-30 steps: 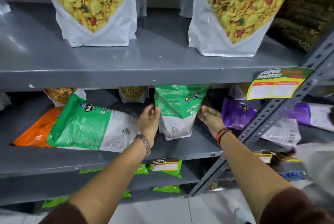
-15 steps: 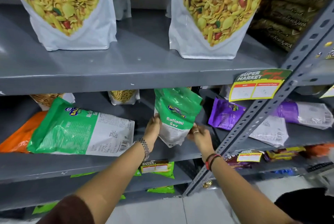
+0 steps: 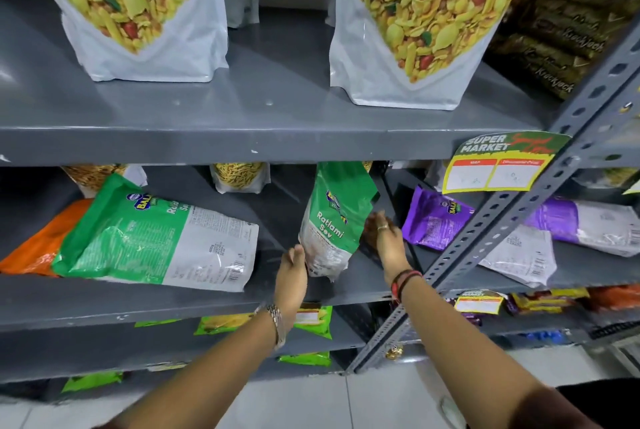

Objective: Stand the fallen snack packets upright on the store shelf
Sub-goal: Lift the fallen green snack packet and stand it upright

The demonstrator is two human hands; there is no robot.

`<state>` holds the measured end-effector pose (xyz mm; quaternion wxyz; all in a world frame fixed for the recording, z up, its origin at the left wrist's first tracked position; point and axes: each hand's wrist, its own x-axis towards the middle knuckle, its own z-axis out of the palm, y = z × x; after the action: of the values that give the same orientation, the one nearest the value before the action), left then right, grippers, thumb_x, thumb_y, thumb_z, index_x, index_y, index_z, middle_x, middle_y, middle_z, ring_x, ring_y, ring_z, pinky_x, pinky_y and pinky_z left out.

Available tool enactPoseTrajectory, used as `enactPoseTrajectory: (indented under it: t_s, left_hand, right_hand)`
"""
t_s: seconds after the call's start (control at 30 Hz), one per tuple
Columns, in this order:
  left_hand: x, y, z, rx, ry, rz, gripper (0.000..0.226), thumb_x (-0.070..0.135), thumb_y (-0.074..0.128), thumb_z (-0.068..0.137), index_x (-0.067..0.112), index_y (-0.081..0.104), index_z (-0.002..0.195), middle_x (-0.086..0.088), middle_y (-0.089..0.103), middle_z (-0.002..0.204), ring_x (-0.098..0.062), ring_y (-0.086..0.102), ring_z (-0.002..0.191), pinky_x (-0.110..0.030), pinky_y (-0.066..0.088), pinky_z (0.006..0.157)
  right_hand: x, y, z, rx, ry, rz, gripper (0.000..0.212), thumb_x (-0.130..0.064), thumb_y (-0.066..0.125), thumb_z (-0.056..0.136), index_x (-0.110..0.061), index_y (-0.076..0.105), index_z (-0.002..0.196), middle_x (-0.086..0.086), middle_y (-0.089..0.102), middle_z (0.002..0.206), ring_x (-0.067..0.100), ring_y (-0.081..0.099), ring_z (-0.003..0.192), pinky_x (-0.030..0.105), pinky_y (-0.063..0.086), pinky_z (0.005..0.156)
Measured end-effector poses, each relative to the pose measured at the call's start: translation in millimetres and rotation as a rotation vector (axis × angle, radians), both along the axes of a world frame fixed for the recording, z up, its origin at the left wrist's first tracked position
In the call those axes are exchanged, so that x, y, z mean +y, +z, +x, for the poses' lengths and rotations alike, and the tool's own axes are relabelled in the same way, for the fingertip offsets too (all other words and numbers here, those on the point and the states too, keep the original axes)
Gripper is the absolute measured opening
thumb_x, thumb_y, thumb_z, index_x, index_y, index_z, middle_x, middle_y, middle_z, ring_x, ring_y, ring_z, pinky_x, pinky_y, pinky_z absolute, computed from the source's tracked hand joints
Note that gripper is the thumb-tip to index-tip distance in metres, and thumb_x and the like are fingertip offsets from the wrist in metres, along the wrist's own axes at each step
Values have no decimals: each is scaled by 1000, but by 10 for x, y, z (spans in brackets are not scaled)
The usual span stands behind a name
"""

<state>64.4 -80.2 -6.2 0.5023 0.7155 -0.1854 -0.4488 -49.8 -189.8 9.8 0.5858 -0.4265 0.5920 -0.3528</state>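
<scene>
Two hands flank your Ratlami Sev packet (image 3: 333,221) near the middle shelf's (image 3: 207,304) front edge: left hand (image 3: 292,271) fingers together against its lower left, right hand (image 3: 386,238) spread just beside, long axis near-upright, top tipping right.

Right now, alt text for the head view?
Two bare hands steady a green Ratlami Sev packet upright on a grey middle shelf, left hand at its lower edge, right hand beside it. A larger green packet and purple packets still lie flat.
</scene>
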Motion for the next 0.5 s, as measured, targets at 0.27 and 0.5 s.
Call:
enactPoseTrajectory:
  t_s: [0.27, 0.5]
  left_hand:
    - [198, -113, -430, 9, -135, -193, 50, 33, 36, 96, 26, 24, 144, 9, 29, 150, -7, 29, 135, -25, 22, 112]
    - [-124, -126, -438, 150, 9, -167, 66, 53, 21, 92, 23, 0, 148, 7, -2, 158, -11, 1, 146, -39, 4, 122]
  right_hand:
    - [-341, 265, 374, -212, 214, 128, 52, -43, 17, 97, -14, 58, 86, 16, 72, 94, 9, 66, 90, 30, 52, 84]
    - [-269, 111, 377, -201, 190, 90, 75, -69, 11, 84, -21, 64, 105, 13, 64, 124, 28, 59, 114, 42, 40, 109]
